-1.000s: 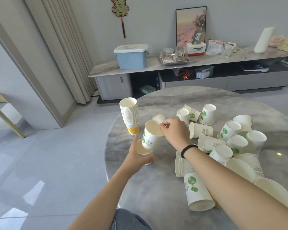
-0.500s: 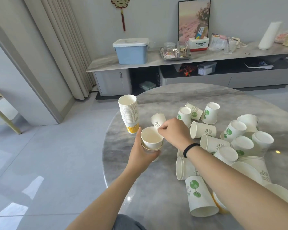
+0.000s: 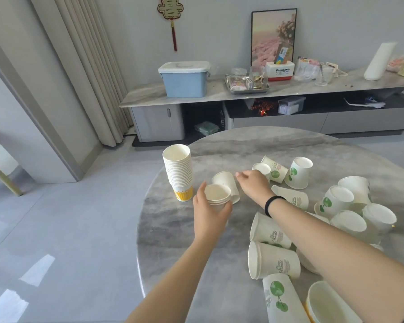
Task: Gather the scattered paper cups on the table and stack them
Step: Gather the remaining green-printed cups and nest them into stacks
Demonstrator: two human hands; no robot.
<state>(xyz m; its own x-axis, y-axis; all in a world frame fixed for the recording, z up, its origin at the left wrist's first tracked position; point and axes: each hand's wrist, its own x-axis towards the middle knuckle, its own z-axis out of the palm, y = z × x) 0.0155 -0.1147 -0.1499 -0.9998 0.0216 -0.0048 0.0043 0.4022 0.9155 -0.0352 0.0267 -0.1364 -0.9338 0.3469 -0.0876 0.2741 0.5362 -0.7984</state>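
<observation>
My left hand (image 3: 209,214) grips a short stack of nested white cups (image 3: 217,194), mouth up, just above the round marble table (image 3: 219,287). Right behind that stack a single white cup (image 3: 226,180) lies tilted. My right hand (image 3: 253,184) hovers beside it with loosely bent fingers and holds nothing. A tall stack of cups (image 3: 179,171) with a yellow-striped bottom cup stands upright near the table's left edge. Several loose cups (image 3: 299,172), some with green tree prints, lie scattered over the right half.
The table's left rim drops to the grey tiled floor (image 3: 56,229). Behind the table runs a low cabinet (image 3: 266,94) with a blue storage box (image 3: 184,79) and a metal tray (image 3: 246,86). Curtains (image 3: 91,66) hang at the left.
My right hand dropped its cup into the stack in my left hand, let go and drew back to the right. The held stack sits a little lower and nearer the tall stack.
</observation>
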